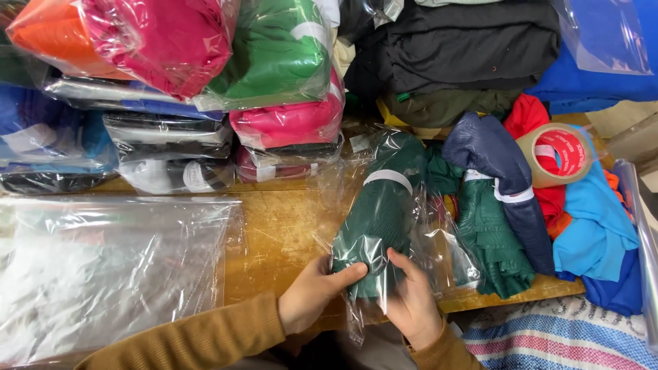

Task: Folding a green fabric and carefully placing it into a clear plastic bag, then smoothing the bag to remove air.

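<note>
A garment packing workshop: bagged folded clothes point(281, 62), plastic bags point(103, 267), tape roll point(556, 154).

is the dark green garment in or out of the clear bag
In: clear bag film wraps the rolled dark green garment, gripped by left hand and right hand.

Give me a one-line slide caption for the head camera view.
Both hands, left and right, grip a dark green garment in a clear bag on a wooden table among bagged clothes.

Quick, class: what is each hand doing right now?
Left hand: closed on the near end of the dark green folded garment in a clear plastic bag.
Right hand: closed on the same bagged garment.
</note>
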